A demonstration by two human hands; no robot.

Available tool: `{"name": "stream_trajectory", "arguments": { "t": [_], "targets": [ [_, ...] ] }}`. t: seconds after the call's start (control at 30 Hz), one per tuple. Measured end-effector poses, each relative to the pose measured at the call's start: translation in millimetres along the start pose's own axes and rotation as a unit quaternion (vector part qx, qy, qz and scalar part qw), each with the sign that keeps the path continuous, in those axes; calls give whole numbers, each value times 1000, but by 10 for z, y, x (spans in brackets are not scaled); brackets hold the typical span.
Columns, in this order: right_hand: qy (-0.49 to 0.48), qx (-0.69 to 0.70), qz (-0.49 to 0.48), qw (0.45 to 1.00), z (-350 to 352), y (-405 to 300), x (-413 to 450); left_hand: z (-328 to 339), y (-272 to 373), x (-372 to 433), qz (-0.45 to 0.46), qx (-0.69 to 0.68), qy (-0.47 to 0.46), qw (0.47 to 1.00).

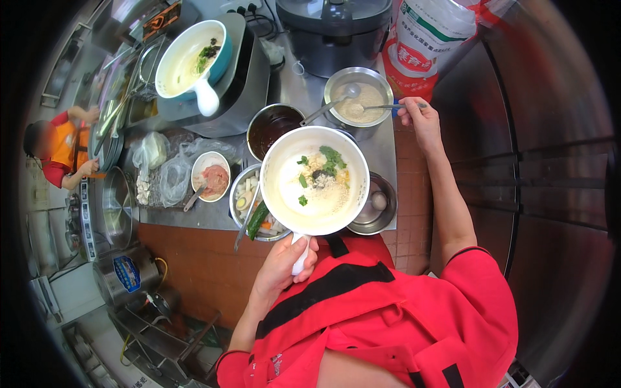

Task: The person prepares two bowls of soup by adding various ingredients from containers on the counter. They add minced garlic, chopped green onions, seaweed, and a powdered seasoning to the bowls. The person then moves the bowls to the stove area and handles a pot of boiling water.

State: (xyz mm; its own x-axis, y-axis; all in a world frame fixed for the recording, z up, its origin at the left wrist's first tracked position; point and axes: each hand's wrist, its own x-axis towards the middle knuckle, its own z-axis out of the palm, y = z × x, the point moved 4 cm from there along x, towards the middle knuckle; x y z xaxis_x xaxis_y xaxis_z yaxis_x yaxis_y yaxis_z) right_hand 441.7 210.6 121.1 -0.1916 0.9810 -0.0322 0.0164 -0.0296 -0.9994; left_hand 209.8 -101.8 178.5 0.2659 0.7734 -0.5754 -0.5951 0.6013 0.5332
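My left hand (290, 259) grips the short white handle of a white bowl (281, 194) and holds it before my body. Inside, on one side, lie green herb leaves (333, 160), pale chopped bits, a dark clump and a beige powder. My right hand (421, 119) pinches the thin handle of a metal spoon (378, 106). Its bowl end rests in beige powder (371, 92) inside a round metal pot (335, 82). A second, larger metal ladle (322, 114) leans in that same pot, its handle reaching over the rim.
Around the bowl stand a pot of dark sauce (271, 128), a bowl of diced vegetables (242, 194), a cup of minced meat (216, 179) and a metal bowl with an egg (379, 200). A teal-sided bowl (170, 72) sits on an appliance. A co-worker (63, 145) stands far left.
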Motion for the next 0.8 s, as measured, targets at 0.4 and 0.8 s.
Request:
{"name": "stream_trajectory", "arguments": {
  "t": [0.4,0.8],
  "targets": [
    [31,189,35,981,-212,-58,50,-39,-26,-4,-1,5,-11,1000],
    [-70,195,-43,977,401,-1252,446,-212,40,-483,54,-21,-8,998]
  ]
}}
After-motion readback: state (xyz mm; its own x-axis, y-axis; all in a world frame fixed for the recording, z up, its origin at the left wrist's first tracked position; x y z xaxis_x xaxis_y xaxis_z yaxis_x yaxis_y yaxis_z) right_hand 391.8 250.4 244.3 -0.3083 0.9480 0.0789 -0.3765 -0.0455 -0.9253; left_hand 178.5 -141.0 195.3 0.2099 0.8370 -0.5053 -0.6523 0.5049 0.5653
